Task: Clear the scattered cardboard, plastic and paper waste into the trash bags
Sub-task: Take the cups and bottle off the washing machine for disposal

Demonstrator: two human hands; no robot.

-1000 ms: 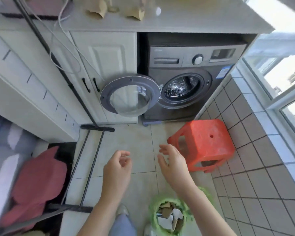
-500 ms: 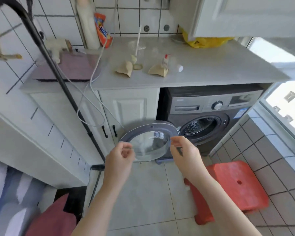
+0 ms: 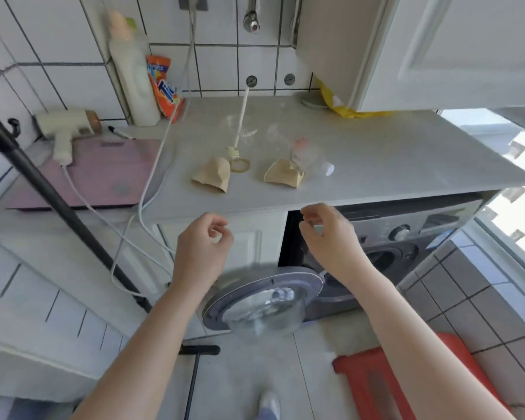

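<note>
From the head view, both hands are raised in front of the countertop's (image 3: 376, 165) front edge, holding nothing. The left hand (image 3: 202, 250) has loosely curled fingers, and the right hand (image 3: 331, 237) is just as relaxed, fingertips level with the edge. Near the front edge lie two cardboard scraps: the left cardboard piece (image 3: 212, 174) touching a tape ring (image 3: 240, 165), and the right cardboard piece (image 3: 284, 174) against a clear plastic bottle (image 3: 306, 159) (lying on its side). Below, the washing machine's (image 3: 406, 237) door (image 3: 264, 298) hangs open. A red stool (image 3: 406, 383) stands on the floor.
</note>
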